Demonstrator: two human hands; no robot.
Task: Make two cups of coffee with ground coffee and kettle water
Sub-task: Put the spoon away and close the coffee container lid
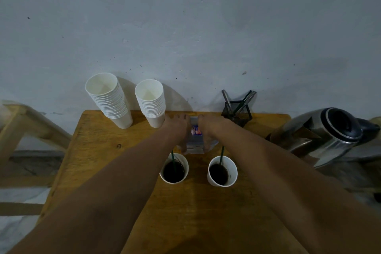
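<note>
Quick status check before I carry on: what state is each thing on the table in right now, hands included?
Left cup: upright, holds dark coffee, green stirrer in it.
Right cup: upright, holds dark coffee, green stirrer in it.
Clear plastic container: lid on, held from both sides.
Left hand: grips the container.
Right hand: grips the container.
Kettle: lid shut, untouched.
Two cup stacks: upright, unused.
Stirrer holder: upright, holds stirrers.

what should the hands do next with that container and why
Probably press the lid down and let go. Both cups already hold dark coffee with a stirrer, and the left hand and right hand grip the container from either side, so closing it seems to be what remains.
</note>
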